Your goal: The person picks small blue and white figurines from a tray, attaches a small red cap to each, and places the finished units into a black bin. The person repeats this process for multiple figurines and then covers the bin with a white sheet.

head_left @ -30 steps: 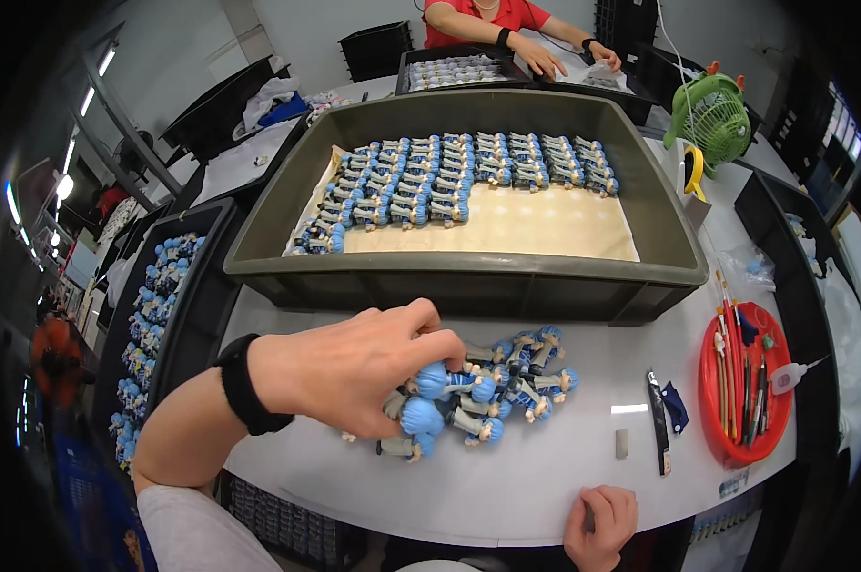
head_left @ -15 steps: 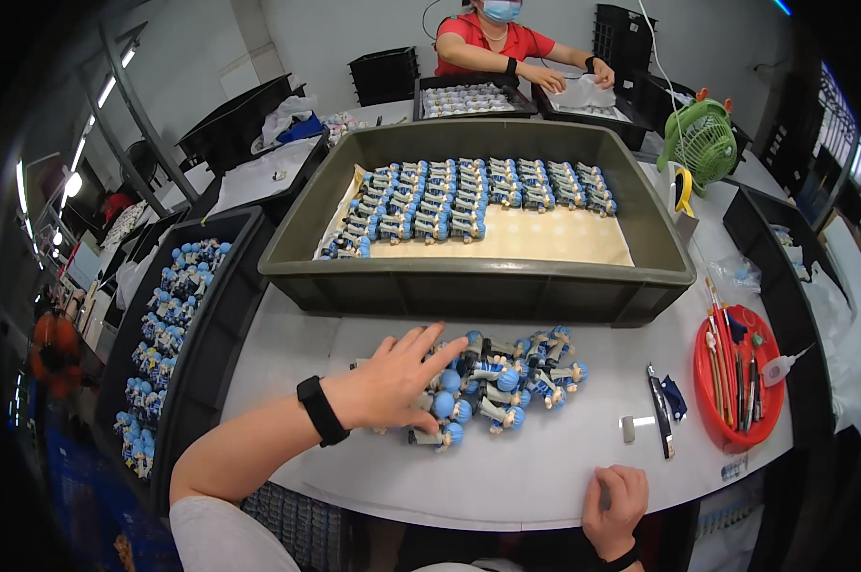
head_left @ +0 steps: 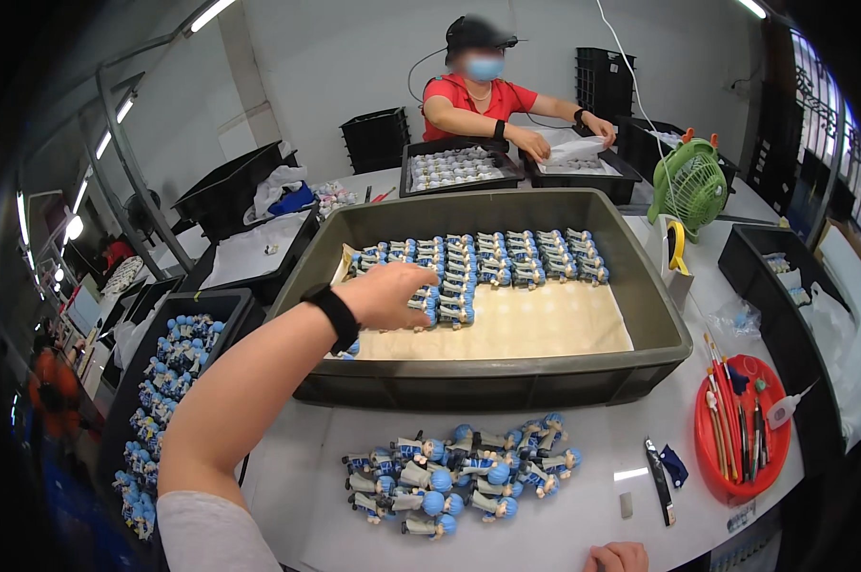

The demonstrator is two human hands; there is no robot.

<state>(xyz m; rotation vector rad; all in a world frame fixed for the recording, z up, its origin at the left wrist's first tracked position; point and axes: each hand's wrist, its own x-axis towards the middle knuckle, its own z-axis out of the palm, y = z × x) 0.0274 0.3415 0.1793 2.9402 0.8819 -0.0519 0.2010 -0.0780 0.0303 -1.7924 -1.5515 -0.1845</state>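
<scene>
My left hand (head_left: 392, 296) reaches into the large grey-green tray (head_left: 506, 381), over the left rows of small blue-haired figurines (head_left: 461, 257). Thumb and fingers are apart, and I make out no figurine lifted in them; the hand hides some of those below. Inside the tray the figurines lie on their sides in neat rows on a cream sheet (head_left: 545, 324). A loose heap of the same figurines (head_left: 487, 469) lies on the white table in front of it. At the lower edge, only the curled fingers of my right hand (head_left: 617, 556) show, closed on the table edge, with nothing visible in them.
A black bin of figurines (head_left: 168, 381) stands at left. On the right are a red bowl (head_left: 783, 448) of brushes and tools, a black-handled knife (head_left: 659, 481), a tape dispenser (head_left: 673, 257) and a green fan (head_left: 689, 186). Across the table a co-worker (head_left: 478, 105) handles white sheeting.
My left hand has moved from the loose heap up into the tray's left rows. The view has tilted up, so my right hand shows less. The co-worker's white sheet has been raised.
</scene>
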